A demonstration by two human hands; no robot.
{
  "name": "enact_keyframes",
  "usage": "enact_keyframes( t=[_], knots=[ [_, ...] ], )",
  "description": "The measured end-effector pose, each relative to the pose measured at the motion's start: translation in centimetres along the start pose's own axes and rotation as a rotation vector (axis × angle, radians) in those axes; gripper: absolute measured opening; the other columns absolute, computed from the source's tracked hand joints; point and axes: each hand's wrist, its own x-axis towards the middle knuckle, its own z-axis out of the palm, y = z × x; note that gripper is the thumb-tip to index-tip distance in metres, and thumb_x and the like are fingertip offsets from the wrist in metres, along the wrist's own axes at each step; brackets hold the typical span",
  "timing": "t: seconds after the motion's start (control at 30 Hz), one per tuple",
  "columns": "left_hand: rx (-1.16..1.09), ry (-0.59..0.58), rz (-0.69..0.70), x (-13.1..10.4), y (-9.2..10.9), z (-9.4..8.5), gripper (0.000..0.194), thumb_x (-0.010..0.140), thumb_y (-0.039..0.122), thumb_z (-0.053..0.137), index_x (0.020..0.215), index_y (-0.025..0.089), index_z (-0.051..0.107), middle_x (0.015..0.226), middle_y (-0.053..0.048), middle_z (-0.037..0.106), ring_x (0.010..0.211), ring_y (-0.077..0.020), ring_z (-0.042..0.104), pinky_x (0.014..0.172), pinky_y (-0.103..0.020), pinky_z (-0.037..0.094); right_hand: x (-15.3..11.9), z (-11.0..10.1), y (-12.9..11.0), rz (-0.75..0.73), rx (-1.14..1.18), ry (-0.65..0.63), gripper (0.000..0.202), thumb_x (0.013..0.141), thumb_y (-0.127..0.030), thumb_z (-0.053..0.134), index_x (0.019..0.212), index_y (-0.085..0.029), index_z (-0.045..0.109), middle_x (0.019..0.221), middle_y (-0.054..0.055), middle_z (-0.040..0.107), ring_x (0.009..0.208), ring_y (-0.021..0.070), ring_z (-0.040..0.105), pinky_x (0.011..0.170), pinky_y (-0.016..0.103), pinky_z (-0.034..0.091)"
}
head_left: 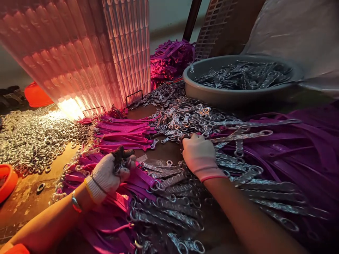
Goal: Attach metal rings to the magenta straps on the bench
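Nearest you: twisted metal strips [169,215] fan out at the lower middle, their ringed ends beside and partly over the magenta straps [137,181] that run under your left forearm.

Your left hand [106,176], in a white knit glove with dark fingertips, is over those straps; fingers curled in around small metal pieces [120,165], exact count hidden.

Your right hand [200,155], gloved, red cuff edge, is at the near side of the link heap [180,118]. Fingers bent and narrow; can't tell if they grip a link or only touch.

More metal strips [272,195] lie right of your right forearm, partly over the wide purple straps [299,141].

Left side of the tabletop [25,201]: orange bowl [7,183] at the view's edge, one loose ring [40,187], then a big ring pile [34,137].

Past your hands: flat row of magenta strap pieces [122,134], metal links at their ends.

Farther: ribbed clear panels [106,53] with a bright glow at the base, orange container [38,95] behind left, magenta bundle [172,61], grey basin [238,95] of metal strips at right.
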Motion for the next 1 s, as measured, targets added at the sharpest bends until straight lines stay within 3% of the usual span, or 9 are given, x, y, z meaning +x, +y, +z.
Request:
enact_keyframes(
  t=[0.13,0.3,0.43,0.53,0.63,0.73,0.83,0.9,1.0],
  knots=[
    [0.066,-0.113,0.019,-0.1,-0.6,0.0,0.016,0.081,0.012,0.055,0.096,0.007,0.060,0.079,-0.010,0.063,0.053,-0.0101,0.058,0.029,-0.011,0.024,-0.8,0.1,-0.1,0.032,0.026,0.058,0.019,0.082,-0.010,0.049,0.089,-0.005,0.066,0.091,0.024,0.061,0.087,0.0328,0.061,0.061,0.033,0.034],
    [0.193,-0.144,0.079,-0.7,-1.5,0.3,0.032,0.069,0.002,0.056,0.100,0.007,0.062,0.090,-0.012,0.065,0.056,-0.0085,0.057,0.032,-0.010,0.024,-1.8,0.2,-0.3,0.045,0.138,0.123,0.020,0.074,-0.002,0.047,0.082,-0.006,0.065,0.086,0.022,0.063,0.078,0.0283,0.061,0.065,0.033,0.039],
    [0.383,-0.204,0.173,-1.2,-2.0,0.5,0.038,0.072,0.011,0.062,0.110,0.010,0.063,0.100,-0.013,0.065,0.047,-0.0026,0.046,0.034,-0.013,0.021,-3.4,-1.5,-2.2,-0.019,0.592,0.212,0.024,0.076,-0.008,0.047,0.092,-0.011,0.064,0.083,0.014,0.067,0.074,0.0242,0.061,0.068,0.033,0.046],
    [0.557,-0.293,0.277,-1.5,-2.2,0.4,0.051,0.075,0.022,0.067,0.124,0.014,0.060,0.088,-0.009,0.066,0.042,-0.0014,0.037,0.038,-0.016,0.023,-5.2,-4.5,-4.9,-0.238,1.078,0.098,0.030,0.078,-0.014,0.048,0.104,-0.018,0.063,0.094,0.008,0.071,0.085,0.0216,0.065,0.077,0.031,0.049],
    [0.638,-0.319,0.343,-1.4,-2.5,0.2,0.053,0.077,0.031,0.067,0.128,0.016,0.060,0.075,-0.004,0.062,0.043,-0.0027,0.037,0.040,-0.017,0.026,-6.7,-7.5,-7.2,-0.319,1.327,-0.110,0.035,0.077,-0.015,0.050,0.109,-0.020,0.063,0.098,0.005,0.072,0.087,0.0200,0.066,0.076,0.028,0.051],
    [0.708,-0.231,0.421,-1.2,-2.8,0.1,0.052,0.078,0.030,0.066,0.127,0.017,0.060,0.077,-0.003,0.062,0.047,-0.0038,0.040,0.042,-0.017,0.030,-7.4,-8.6,-8.1,-0.295,1.312,-0.132,0.041,0.073,-0.010,0.049,0.110,-0.020,0.064,0.100,0.005,0.072,0.092,0.0210,0.065,0.081,0.030,0.050],
    [0.706,-0.155,0.455,-0.8,-3.1,0.2,0.045,0.079,0.029,0.065,0.122,0.016,0.063,0.071,-0.001,0.059,0.046,-0.0039,0.040,0.042,-0.016,0.030,-7.6,-8.1,-8.2,-0.268,1.166,-0.100,0.048,0.067,-0.002,0.047,0.107,-0.020,0.066,0.098,0.007,0.071,0.093,0.0225,0.064,0.082,0.032,0.048],
    [0.611,-0.186,0.402,-0.3,-3.1,0.2,0.039,0.078,0.028,0.067,0.114,0.013,0.066,0.066,0.001,0.055,0.043,-0.0028,0.036,0.040,-0.015,0.026,-7.6,-7.5,-8.0,-0.223,1.136,-0.061,0.046,0.066,-0.002,0.046,0.102,-0.019,0.068,0.094,0.007,0.071,0.089,0.0228,0.064,0.080,0.032,0.048],
    [0.448,-0.265,0.270,0.3,-2.7,0.0,0.031,0.073,0.028,0.069,0.099,0.011,0.069,0.068,-0.001,0.057,0.044,-0.0027,0.036,0.037,-0.015,0.019,-7.4,-6.9,-7.7,-0.136,1.318,-0.017,0.034,0.068,-0.010,0.049,0.094,-0.020,0.068,0.089,0.006,0.072,0.083,0.0210,0.064,0.077,0.032,0.050]
  ],
)
